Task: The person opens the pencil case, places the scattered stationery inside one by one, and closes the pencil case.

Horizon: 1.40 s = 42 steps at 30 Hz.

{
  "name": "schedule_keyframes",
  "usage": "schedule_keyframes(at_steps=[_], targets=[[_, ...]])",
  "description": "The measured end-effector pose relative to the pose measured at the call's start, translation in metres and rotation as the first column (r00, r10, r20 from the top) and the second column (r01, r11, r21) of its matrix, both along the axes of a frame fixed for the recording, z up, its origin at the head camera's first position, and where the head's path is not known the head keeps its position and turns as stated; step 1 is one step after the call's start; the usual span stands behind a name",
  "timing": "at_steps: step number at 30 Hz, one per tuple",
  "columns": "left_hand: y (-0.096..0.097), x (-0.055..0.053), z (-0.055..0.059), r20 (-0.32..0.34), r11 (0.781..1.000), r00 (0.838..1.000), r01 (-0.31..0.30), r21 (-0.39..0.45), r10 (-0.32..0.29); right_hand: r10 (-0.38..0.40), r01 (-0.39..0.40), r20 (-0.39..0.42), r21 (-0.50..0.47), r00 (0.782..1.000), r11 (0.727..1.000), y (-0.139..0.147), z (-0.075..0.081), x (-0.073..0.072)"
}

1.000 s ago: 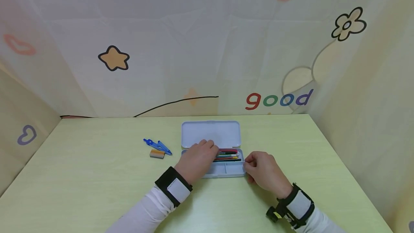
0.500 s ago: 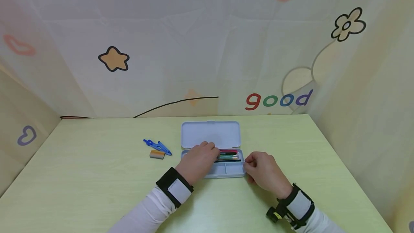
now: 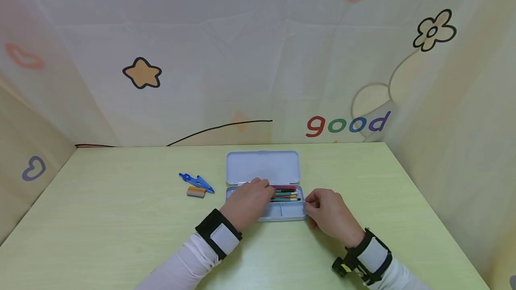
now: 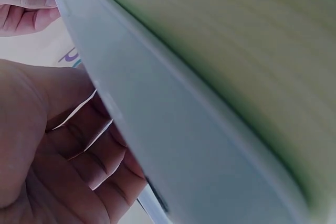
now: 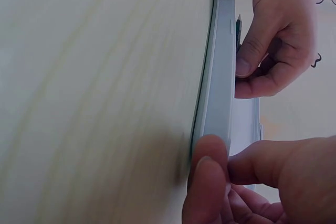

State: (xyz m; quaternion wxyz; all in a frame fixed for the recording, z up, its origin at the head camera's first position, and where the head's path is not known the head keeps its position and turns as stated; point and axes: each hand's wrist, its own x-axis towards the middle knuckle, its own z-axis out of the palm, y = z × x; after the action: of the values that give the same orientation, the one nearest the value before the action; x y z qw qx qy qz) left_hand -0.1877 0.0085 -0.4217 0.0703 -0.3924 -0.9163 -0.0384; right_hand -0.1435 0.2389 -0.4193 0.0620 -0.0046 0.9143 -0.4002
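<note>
Your left hand (image 3: pixel 249 202) reaches over the left part of the pale blue pencil case (image 3: pixel 271 211), its thumb and fingers bent down behind the near wall, and you cannot tell from these views whether they pinch anything, as the fingertips are hidden. Your right hand (image 3: pixel 328 211) holds the case by its near right corner in a narrow grip, thumb and fingers on either side of the edge. The case lies on the pale wooden table (image 3: pixel 121 227), its lid (image 3: pixel 262 164) laid back on the far side. Several pencils (image 3: pixel 287 194) lie lengthwise in the far compartment, their right ends showing just to the right of your left hand, and a divider splits the near strip in front of them. To the left of the case, well apart from your right hand, lies a blue compass (image 3: pixel 196 181), with an orange and grey eraser (image 3: pixel 195 192) just beside it on its near side
</note>
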Motion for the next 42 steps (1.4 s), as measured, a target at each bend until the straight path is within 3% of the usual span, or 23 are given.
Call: schedule_keyframes(at_steps=[17, 28, 42], targets=[[0.003, 0.005, 0.003, 0.02, 0.999, 1.0, -0.015, -0.044, 0.016, 0.003, -0.003, 0.0, -0.005, 1.0, 1.0, 0.001, -0.002, -0.001], [0.001, 0.004, 0.001, 0.009, 1.0, 1.0, -0.013, -0.013, 0.013, 0.002, -0.002, -0.002, -0.003, 1.0, 1.0, 0.001, -0.001, -0.001], [-0.008, 0.006, 0.013, -0.007, 1.0, 1.0, -0.02, 0.01, 0.02, -0.011, 0.011, 0.015, 0.001, 1.0, 1.0, -0.001, 0.0, -0.001]])
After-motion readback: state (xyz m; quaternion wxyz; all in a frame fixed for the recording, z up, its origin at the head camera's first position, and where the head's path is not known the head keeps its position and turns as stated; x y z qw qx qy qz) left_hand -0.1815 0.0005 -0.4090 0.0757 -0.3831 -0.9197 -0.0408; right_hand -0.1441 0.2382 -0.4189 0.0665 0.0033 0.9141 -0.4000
